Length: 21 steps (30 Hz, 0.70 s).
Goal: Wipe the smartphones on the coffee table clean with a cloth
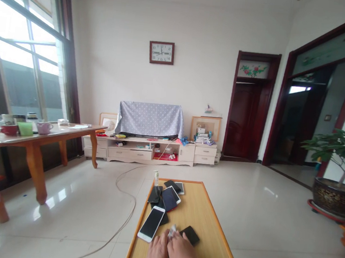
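At the near end of the small wooden table (203,214), my left hand (157,254) and my right hand (180,251) lie close together, fingers bent. Between their fingertips shows a small crumpled white piece (173,229), perhaps tissue or cloth; both hands seem closed on it. Just beyond my right fingers is a dark phone-like slab or case (190,235). To the left of my left hand a white phone (151,224) lies with its black screen up, partly over a dark item. Farther up, a dark blue case (169,198) overlaps another white phone.
A clear pump bottle (156,180) stands at the table's far left corner near more phones. A cable (126,218) runs along the floor at left. A long dining table (76,132) with cups, a TV cabinet (129,153) and a potted plant (336,185) stand around.
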Each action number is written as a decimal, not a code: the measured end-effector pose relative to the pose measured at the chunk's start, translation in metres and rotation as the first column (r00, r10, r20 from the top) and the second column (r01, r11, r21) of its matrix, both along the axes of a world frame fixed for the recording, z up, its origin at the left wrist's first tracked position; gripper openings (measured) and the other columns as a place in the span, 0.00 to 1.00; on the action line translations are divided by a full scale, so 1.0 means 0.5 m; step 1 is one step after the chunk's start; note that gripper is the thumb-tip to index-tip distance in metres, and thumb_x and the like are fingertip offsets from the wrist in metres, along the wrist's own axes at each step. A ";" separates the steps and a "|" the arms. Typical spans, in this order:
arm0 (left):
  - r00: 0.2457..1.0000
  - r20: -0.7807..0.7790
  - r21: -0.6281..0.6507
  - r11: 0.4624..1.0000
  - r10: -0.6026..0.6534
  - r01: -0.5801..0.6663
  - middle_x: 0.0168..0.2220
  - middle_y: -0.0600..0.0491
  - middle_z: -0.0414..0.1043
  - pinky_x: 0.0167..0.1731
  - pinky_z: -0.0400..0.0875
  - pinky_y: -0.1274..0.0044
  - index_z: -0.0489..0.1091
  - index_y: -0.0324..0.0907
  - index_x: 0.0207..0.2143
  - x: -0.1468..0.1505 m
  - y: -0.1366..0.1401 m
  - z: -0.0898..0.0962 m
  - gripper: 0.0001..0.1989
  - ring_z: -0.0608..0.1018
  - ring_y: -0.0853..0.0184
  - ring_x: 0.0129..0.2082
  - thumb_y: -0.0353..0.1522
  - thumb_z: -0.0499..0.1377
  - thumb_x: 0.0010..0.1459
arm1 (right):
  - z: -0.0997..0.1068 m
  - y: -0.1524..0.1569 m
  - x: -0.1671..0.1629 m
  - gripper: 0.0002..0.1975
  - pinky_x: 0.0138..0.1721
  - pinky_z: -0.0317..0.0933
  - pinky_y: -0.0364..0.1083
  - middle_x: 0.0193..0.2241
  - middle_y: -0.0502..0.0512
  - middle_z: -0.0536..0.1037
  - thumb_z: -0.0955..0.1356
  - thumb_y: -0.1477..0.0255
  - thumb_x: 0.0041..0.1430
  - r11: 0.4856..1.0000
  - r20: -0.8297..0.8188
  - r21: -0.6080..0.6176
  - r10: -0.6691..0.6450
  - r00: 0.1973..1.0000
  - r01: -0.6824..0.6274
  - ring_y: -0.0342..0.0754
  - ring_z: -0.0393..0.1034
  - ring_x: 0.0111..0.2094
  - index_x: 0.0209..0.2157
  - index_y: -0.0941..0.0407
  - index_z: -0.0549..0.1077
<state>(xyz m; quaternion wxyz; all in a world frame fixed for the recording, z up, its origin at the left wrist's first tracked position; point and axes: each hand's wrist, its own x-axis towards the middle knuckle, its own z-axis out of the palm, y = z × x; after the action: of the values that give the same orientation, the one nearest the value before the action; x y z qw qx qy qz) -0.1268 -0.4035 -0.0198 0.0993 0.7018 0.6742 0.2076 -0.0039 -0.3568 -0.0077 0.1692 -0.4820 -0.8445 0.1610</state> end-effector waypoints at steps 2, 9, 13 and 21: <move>1.000 0.008 0.006 1.000 0.009 -0.009 0.64 0.44 0.64 0.61 0.59 0.60 0.60 0.44 0.65 -0.002 0.002 -0.006 0.38 0.69 0.50 0.59 0.40 0.56 0.50 | -0.005 0.009 0.002 0.25 0.67 0.46 0.55 0.60 0.59 0.71 0.53 0.69 0.69 0.999 0.006 0.006 -0.034 0.999 0.034 0.52 0.59 0.64 0.56 0.53 0.75; 0.999 -0.012 -0.013 0.999 0.049 -0.049 0.61 0.44 0.68 0.61 0.59 0.65 0.59 0.40 0.64 -0.003 0.010 -0.022 0.44 0.69 0.51 0.59 0.37 0.59 0.41 | -0.042 0.027 0.059 0.27 0.68 0.42 0.58 0.66 0.61 0.62 0.54 0.65 0.68 0.961 0.089 0.075 -0.273 0.958 0.267 0.57 0.51 0.68 0.63 0.57 0.68; 0.999 -0.030 -0.002 0.999 0.039 -0.039 0.63 0.45 0.66 0.62 0.56 0.66 0.60 0.41 0.64 0.000 0.001 -0.013 0.34 0.68 0.55 0.60 0.36 0.53 0.53 | -0.054 -0.040 0.045 0.28 0.68 0.43 0.57 0.67 0.60 0.60 0.54 0.66 0.69 0.996 0.068 -0.001 -0.085 0.994 0.085 0.56 0.50 0.68 0.65 0.58 0.63; 0.998 -0.049 -0.010 1.000 -0.027 0.027 0.57 0.49 0.72 0.58 0.57 0.67 0.62 0.47 0.60 0.021 0.008 0.013 0.31 0.69 0.57 0.57 0.41 0.58 0.54 | -0.007 -0.052 0.113 0.23 0.67 0.33 0.62 0.66 0.56 0.63 0.53 0.67 0.72 0.992 0.028 -0.047 -0.119 0.993 0.120 0.53 0.50 0.68 0.61 0.52 0.68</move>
<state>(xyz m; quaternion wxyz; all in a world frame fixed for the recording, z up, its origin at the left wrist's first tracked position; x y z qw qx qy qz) -0.1165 -0.3993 -0.0135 0.0887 0.7153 0.6678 0.1859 0.0528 -0.3828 -0.0111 0.1563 -0.5375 -0.8120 0.1651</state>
